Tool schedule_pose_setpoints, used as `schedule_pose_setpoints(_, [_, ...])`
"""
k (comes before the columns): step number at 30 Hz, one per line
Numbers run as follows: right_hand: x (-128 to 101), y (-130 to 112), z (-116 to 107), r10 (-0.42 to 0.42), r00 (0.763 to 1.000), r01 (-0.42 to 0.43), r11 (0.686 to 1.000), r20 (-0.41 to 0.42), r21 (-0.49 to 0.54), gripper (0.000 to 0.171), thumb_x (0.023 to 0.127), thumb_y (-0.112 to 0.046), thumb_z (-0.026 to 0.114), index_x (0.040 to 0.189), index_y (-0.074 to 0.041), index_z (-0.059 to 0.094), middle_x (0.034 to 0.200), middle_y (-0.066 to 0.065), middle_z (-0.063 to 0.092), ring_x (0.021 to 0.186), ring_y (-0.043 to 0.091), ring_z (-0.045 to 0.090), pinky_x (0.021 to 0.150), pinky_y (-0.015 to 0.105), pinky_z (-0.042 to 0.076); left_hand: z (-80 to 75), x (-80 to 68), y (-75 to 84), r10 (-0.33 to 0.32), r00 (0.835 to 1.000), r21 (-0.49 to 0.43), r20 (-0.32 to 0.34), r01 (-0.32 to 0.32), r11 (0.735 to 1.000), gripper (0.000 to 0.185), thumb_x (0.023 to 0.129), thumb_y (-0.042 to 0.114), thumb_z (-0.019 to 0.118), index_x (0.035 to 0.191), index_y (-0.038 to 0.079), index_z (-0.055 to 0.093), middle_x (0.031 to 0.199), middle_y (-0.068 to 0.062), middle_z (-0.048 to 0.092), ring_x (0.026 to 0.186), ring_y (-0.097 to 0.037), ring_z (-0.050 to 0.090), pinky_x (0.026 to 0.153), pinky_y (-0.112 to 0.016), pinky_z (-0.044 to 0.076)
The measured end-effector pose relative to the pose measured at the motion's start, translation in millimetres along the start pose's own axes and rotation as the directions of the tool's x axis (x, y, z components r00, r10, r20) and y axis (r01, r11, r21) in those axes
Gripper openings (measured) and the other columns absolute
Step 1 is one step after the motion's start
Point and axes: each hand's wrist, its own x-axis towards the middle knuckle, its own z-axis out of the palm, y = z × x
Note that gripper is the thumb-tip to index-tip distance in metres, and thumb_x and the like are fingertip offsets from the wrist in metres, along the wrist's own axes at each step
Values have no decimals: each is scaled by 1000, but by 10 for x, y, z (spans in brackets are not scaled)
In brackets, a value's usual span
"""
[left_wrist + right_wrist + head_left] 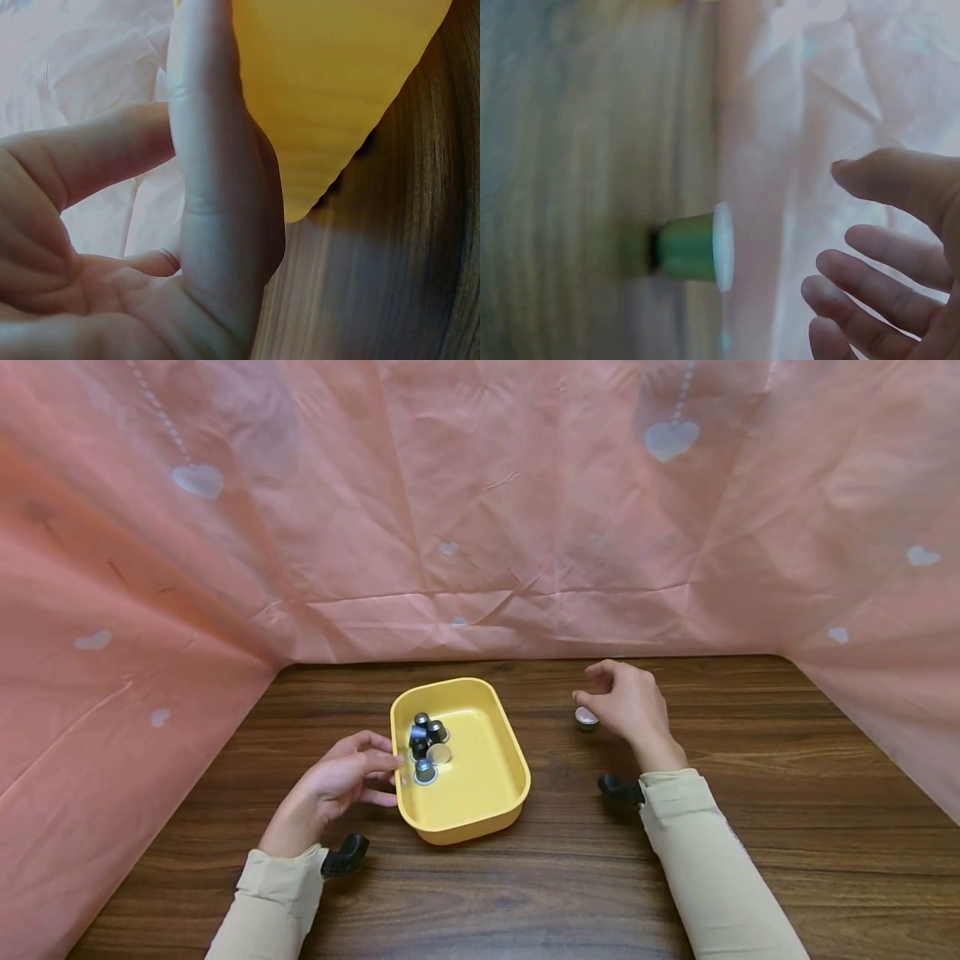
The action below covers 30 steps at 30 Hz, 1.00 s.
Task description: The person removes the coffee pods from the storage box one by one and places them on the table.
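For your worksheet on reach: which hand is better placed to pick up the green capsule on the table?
Right. The right hand hovers open beside the green capsule, apart from it, while the left hand rests against the yellow tray.

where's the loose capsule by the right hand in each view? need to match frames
Head: the capsule stands on the wooden table, right of the yellow tray, just left of the right hand.
Left wrist: not in view.
Right wrist: centre-left, green body, foil rim, apart from the fingers.
Shared landmark: the pink sheet.

No readable text, label, brand, number or sign shows anywhere in these views.
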Motion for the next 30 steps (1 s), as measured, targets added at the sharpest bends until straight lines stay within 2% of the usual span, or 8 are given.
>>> schedule_pose_setpoints(4, [2, -76, -110, -15, 999, 21, 988, -40, 155, 41, 92, -36, 84, 123, -10, 77, 116, 15, 80, 102, 25, 75, 82, 28, 56, 0, 1, -1, 1, 1000, 2, 2, -1, 1000, 36, 102, 6, 63, 130, -4, 42, 103, -11, 63, 87, -18, 67, 73, -38, 70])
schedule_pose_setpoints(7, [-15, -151, -214, -5, 999, 14, 951, -31, 308, 42, 92, -36, 85, 124, -9, 77, 117, 11, 81, 97, 11, 74, 79, 15, 55, -2, 1, -3, 0, 1000, 0, 6, 0, 1000, 37, 102, 6, 63, 130, -4, 41, 103, -11, 63, 86, -18, 67, 73, -38, 70])
schedule_pose_setpoints(11, [-47, -238, -323, 18, 1000, -10, 868, -10, 496, 44, 93, -32, 86, 128, -7, 74, 108, -9, 78, 91, -1, 70, 77, 13, 58, -3, -1, 0, 1, 1000, -3, 9, -1, 1000, 37, 102, 6, 63, 130, -4, 41, 102, -11, 62, 86, -18, 67, 74, -38, 70])
schedule_pose_setpoints(13, [-58, -265, -350, 26, 1000, -19, 839, -5, 544, 44, 94, -30, 85, 129, -6, 73, 102, -18, 74, 89, -1, 70, 76, 14, 60, -3, -1, 1, 1, 1000, -3, 8, -1, 1000, 37, 102, 6, 63, 130, -4, 41, 101, -10, 62, 86, -18, 67, 74, -38, 70])
schedule_pose_setpoints(14, [-59, -272, -356, 26, 1000, -20, 834, -3, 552, 44, 94, -29, 85, 129, -6, 73, 102, -20, 73, 89, 0, 70, 76, 15, 60, -3, -2, 2, 1, 1000, -3, 7, -1, 1000, 36, 102, 5, 63, 130, -4, 41, 102, -10, 62, 86, -18, 67, 74, -38, 70])
schedule_pose_setpoints(19, [-46, -274, -335, 18, 1000, -10, 850, -10, 526, 42, 94, -26, 86, 129, -5, 74, 107, -11, 76, 89, -3, 69, 76, 14, 59, -8, -1, -3, -4, 1000, 0, 6, 4, 1000, 35, 103, 6, 62, 130, -3, 41, 102, -9, 63, 87, -17, 67, 74, -38, 70])
schedule_pose_setpoints(25, [-37, -282, -306, 2, 1000, 4, 886, -12, 464, 40, 93, -29, 87, 125, -7, 76, 105, -9, 78, 89, -4, 69, 78, 11, 56, -10, 12, -6, -3, 1000, -4, 5, 3, 1000, 35, 103, 6, 62, 130, -3, 41, 103, -10, 63, 87, -18, 67, 73, -37, 69])
schedule_pose_setpoints(30, [-41, -324, -261, -20, 1000, 15, 906, 8, 422, 40, 93, -29, 86, 126, -7, 76, 115, 9, 80, 87, -7, 68, 79, 9, 54, -10, 16, -2, -7, 1000, -4, 4, 7, 1000, 35, 103, 6, 61, 130, -3, 40, 104, -10, 64, 87, -17, 67, 72, -37, 69])
